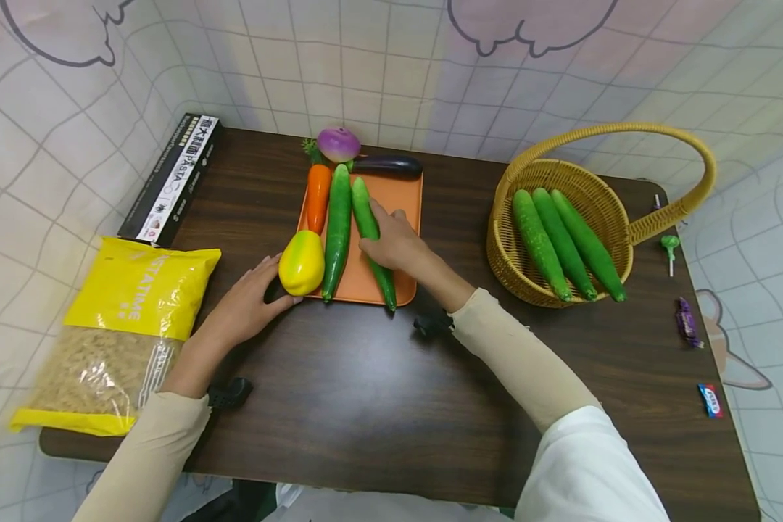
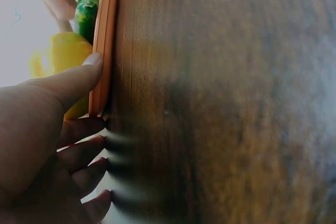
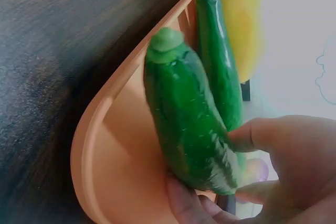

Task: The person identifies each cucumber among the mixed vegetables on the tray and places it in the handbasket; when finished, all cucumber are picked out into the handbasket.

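Head view has the right hand [image 1: 398,243] clamped, thumb against fingers, on a glossy, tapering green cucumber [image 3: 181,114] slanting over a smooth, round-cornered orange tray [image 1: 401,286]. Across from it, the left hand's [image 1: 248,308] relaxed fingers sit apart, thumb touching the tray's rim beside a shiny, bulbous yellow pepper [image 1: 301,262]; three bumpy-skinned cucumbers [image 1: 564,245] fill a woven basket [image 1: 505,272].

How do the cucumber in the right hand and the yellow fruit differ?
The held cucumber is long and slender; the yellow fruit is short and rounded. The cucumber is green, the fruit mostly yellow. The right hand grips the cucumber, while the fruit sits at the near-left corner of the tray. Both look shiny.
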Motion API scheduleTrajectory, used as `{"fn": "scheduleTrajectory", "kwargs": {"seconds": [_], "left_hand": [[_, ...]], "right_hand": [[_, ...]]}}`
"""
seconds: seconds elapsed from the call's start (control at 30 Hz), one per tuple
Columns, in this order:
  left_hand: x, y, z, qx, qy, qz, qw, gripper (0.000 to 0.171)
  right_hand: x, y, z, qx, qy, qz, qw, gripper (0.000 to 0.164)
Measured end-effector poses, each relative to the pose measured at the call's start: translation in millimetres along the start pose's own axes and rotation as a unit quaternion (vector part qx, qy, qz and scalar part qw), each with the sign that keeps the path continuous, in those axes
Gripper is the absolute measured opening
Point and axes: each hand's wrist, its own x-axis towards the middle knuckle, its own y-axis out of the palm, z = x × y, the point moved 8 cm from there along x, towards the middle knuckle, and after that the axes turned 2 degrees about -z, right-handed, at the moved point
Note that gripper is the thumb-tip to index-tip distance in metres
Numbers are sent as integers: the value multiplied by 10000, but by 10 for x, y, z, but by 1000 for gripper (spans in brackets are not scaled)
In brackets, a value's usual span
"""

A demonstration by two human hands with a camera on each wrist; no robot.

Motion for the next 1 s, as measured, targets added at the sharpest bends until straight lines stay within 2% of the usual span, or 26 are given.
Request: {"fn": "scheduleTrajectory", "kwargs": {"seconds": [0.13,0.3,0.67,0.87,1.0], "left_hand": [[3,1,-9,3,26,21,10000,80],[2,1,-9,-17,13,41,10000,80],[14,8,13,-15,-5,44,10000,80],[12,7,12,18,-43,52,10000,81],[7,4,7,11,-27,44,10000,81]], "right_hand": [[-58,-12,-16,-164,26,96,9998,83],[-110,-15,-7,-475,-139,196,9986,80],[-115,-9,16,-556,-297,458,9970,76],[-105,-40,-6,116,-676,583,9959,74],[-156,-72,-58,601,-754,650,9932,73]]}}
